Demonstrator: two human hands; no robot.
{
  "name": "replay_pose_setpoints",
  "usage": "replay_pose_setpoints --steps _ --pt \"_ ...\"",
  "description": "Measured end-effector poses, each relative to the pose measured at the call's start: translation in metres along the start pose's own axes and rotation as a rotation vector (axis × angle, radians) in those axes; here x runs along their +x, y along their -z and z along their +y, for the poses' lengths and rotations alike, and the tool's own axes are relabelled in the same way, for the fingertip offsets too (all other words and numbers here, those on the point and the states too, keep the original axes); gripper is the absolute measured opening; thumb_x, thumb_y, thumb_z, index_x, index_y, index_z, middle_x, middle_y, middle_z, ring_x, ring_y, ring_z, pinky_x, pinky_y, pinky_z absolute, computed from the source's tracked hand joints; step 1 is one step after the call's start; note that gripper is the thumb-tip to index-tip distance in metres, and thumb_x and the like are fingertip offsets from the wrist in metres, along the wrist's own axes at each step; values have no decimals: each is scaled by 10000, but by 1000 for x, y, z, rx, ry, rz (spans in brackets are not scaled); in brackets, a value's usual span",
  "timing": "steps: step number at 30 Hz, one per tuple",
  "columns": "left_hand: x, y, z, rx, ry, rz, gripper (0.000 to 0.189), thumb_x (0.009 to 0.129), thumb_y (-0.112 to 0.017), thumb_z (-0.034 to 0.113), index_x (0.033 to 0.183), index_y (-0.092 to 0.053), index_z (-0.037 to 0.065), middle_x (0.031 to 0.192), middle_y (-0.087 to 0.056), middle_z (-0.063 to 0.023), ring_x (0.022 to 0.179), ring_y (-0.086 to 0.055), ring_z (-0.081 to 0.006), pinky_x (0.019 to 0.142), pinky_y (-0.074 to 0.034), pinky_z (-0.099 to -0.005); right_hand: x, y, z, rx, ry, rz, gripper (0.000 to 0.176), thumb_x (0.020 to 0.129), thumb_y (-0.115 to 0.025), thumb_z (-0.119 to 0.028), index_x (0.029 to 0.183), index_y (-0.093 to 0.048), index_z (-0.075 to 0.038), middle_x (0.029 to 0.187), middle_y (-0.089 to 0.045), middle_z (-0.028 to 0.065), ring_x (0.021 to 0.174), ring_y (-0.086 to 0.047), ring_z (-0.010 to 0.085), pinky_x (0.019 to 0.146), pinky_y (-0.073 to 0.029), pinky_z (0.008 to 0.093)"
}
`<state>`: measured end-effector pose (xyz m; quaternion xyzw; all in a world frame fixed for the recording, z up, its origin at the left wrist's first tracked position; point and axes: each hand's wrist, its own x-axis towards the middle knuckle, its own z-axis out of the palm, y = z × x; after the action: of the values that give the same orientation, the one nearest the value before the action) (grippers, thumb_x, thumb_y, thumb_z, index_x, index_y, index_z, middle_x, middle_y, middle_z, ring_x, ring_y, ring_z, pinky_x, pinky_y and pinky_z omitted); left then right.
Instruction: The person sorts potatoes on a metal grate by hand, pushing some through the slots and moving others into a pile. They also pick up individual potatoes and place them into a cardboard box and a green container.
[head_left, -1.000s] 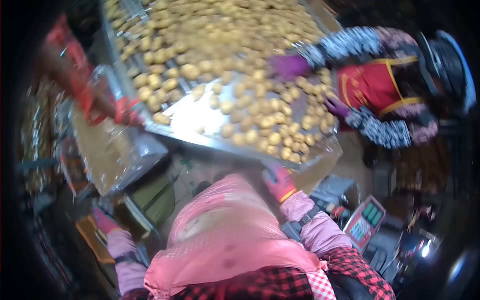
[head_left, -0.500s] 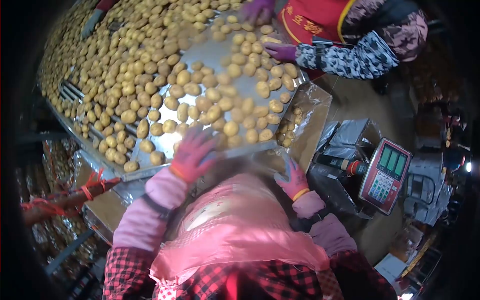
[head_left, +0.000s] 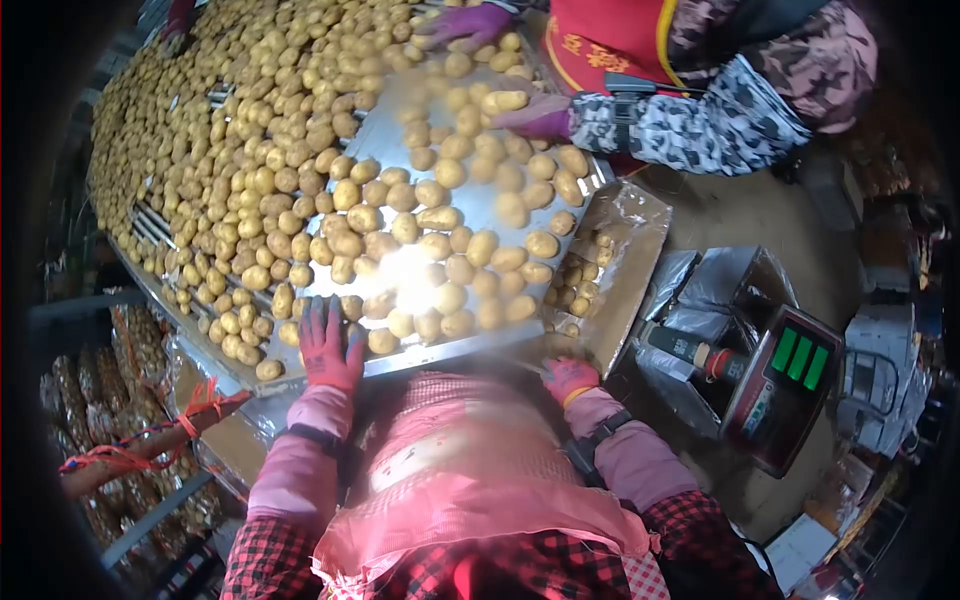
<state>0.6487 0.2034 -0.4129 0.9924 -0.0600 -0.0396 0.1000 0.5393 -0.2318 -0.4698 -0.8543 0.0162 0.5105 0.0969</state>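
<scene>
My left hand [head_left: 331, 352], in a pink and grey glove, lies with fingers stretched out at the near rim of the metal sorting table [head_left: 470, 347]. Its fingertips reach the nearest potatoes [head_left: 381, 341], and nothing is held in it. At the near end of a cardboard box [head_left: 632, 300], my right hand [head_left: 571, 378] has its gloved fingers curled in; whether they grip the box edge is hidden. The box is lined with clear plastic and has several potatoes [head_left: 578, 290] in it. Loose potatoes [head_left: 270, 180] cover much of the table, heaped thickest toward the far left.
Across the table a co-worker's purple-gloved hands [head_left: 540, 116] are among the potatoes. A weighing-scale display [head_left: 783, 390] stands at my right beside plastic-lined boxes [head_left: 725, 280]. A pole tied with red string [head_left: 150, 440] juts in at left. Another person's hand [head_left: 174, 42] is at the far left.
My left hand has moved left and back to the table rim. My right hand's fingers, spread before, have curled in. Potatoes near me have shifted, and the co-worker's hands have moved left. The view has shifted slightly.
</scene>
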Motion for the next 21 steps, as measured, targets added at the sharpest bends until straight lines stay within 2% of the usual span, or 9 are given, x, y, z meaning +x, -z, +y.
replay_pose_setpoints --steps 4,7,10,13,16,17,18,19,21 --pt "0 -2 -3 0 7 -21 773 836 -699 347 1518 -441 91 1566 -374 -221 1442 -322 -462 1191 -232 -573 5 13 -19 62 -22 56 427 931 -560 -456 1289 -624 -233 1315 -648 56 1198 -631 324 967 -514 479" --pt "0 0 -4 -39 0 -5 771 837 -696 352 1526 -437 124 1570 -366 -224 1434 -327 -466 1193 -232 -571 15 -7 -12 139 81 133 514 914 -587 -497 1355 -594 -233 1343 -625 124 1247 -589 358 1020 -483 473" --pt "0 -2 -13 -52 -6 -43 803 824 -700 363 1543 -418 143 1585 -337 -233 1439 -308 -480 1211 -211 -570 3 13 9 136 207 123 581 911 -633 -476 1401 -567 -171 1343 -617 148 1232 -589 345 1046 -456 451" --pt "0 -4 -14 -43 8 -94 831 830 -690 378 1564 -385 136 1616 -295 -224 1468 -267 -480 1214 -194 -576 21 35 65 234 75 428 613 892 -684 -423 1414 -553 -129 1371 -586 183 1274 -549 363 1074 -438 447" --pt "2 -4 -8 -26 -8 -117 823 826 -685 370 1559 -394 135 1617 -298 -216 1474 -257 -482 1209 -189 -592 8 103 62 309 -29 794 818 833 -712 -475 1487 -460 -53 1462 -497 225 1363 -465 397 1140 -386 478" --pt "5 -2 -5 -17 -21 -117 814 822 -686 362 1552 -405 136 1611 -307 -215 1471 -261 -484 1207 -189 -598 8 121 51 250 39 881 815 828 -717 -468 1486 -462 -58 1461 -494 224 1366 -458 405 1143 -378 489" --pt "11 5 7 103 -114 -148 742 828 -667 308 1516 -452 136 1578 -352 -208 1466 -269 -478 1199 -193 -608 12 136 29 187 109 965 813 824 -721 -460 1484 -464 -63 1460 -492 223 1368 -450 413 1146 -370 499" --pt "14 9 21 72 -191 -111 639 824 -650 244 1436 -519 117 1521 -420 -199 1437 -316 -483 1189 -228 -608 16 150 4 120 183 1049 811 819 -726 -453 1483 -466 -68 1460 -489 223 1370 -443 421 1149 -361 509" --pt "30 17 51 -105 -471 -262 573 810 -643 184 1371 -556 101 1477 -472 -187 1409 -378 -461 1170 -286 -599 19 166 -52 24 284 1010 782 821 -725 -441 1473 -482 -84 1473 -473 213 1393 -407 420 1147 -334 553"
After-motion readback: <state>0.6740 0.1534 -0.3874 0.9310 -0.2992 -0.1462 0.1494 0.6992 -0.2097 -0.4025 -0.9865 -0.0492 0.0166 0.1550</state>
